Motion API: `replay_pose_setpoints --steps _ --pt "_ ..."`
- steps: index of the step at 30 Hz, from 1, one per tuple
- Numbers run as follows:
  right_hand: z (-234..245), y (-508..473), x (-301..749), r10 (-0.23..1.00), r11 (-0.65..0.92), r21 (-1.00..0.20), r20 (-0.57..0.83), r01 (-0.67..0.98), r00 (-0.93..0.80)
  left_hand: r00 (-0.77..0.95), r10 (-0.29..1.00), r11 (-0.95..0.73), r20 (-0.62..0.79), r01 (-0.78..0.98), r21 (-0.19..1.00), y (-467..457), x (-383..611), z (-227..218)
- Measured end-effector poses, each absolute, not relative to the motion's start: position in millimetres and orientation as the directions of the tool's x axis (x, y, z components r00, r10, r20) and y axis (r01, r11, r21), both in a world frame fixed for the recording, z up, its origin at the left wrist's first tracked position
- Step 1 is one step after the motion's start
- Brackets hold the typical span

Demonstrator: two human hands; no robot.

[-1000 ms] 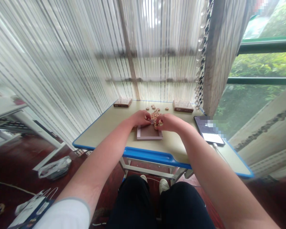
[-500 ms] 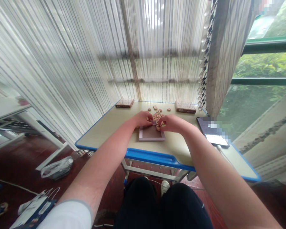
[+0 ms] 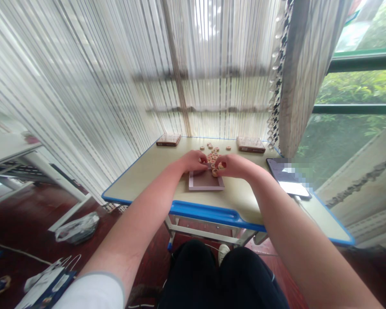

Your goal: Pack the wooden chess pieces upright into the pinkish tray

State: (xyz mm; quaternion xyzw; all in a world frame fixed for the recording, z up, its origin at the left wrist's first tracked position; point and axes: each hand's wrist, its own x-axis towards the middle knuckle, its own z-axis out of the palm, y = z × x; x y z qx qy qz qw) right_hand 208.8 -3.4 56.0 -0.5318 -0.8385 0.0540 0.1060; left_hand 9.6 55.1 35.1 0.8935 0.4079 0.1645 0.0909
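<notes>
A shallow brown tray with a pale rim (image 3: 206, 182) lies in the middle of the blue-edged desk (image 3: 141, 171). Round wooden game pieces (image 3: 214, 151) are scattered just behind it. My left hand (image 3: 193, 160) rests at the tray's far left corner, fingers curled on a piece. My right hand (image 3: 230, 165) is at the far right corner, fingers pinched on wooden pieces, and a few pieces sit at the tray's rim by it.
Two flat wooden boxes stand at the back of the desk, one left (image 3: 168, 139) and one right (image 3: 250, 144). A phone (image 3: 288, 176) lies at the right. Striped curtains hang behind. Bags (image 3: 78, 227) lie on the floor at the left.
Both hands stay at the tray's far edge and shift only slightly among the pieces. The camera view has drifted a little.
</notes>
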Motion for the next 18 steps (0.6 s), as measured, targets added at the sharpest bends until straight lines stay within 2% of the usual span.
replay_pose_setpoints --steps 3,7,9,12,14,18 --pt "54.5 0.7 212.9 0.899 0.432 -0.265 0.209 0.862 -0.386 0.513 0.807 -0.59 0.292 0.725 0.356 61.7 7.9 33.8" --pt "44.6 13.7 219.7 0.912 0.301 -0.292 0.366 0.908 -0.184 0.32 0.855 -0.478 0.408 0.79 0.383 78.9 1.0 27.9" --pt "36.7 22.4 223.9 0.909 0.221 -0.279 0.407 0.935 -0.093 0.277 0.882 -0.429 0.381 0.807 0.407 85.6 -1.9 23.9" --pt "24.7 33.8 229.3 0.908 0.166 -0.262 0.416 0.951 -0.044 0.218 0.94 -0.328 0.263 0.791 0.516 88.6 -3.2 19.5" --pt "18.3 38.4 230.6 0.916 0.175 -0.268 0.398 0.947 -0.056 0.221 0.953 -0.3 0.205 0.765 0.57 87.7 -2.4 18.6" --pt "11.0 39.5 226.5 0.91 0.214 -0.311 0.408 0.926 -0.074 0.254 0.948 -0.319 0.194 0.744 0.586 90.5 -1.1 18.2"
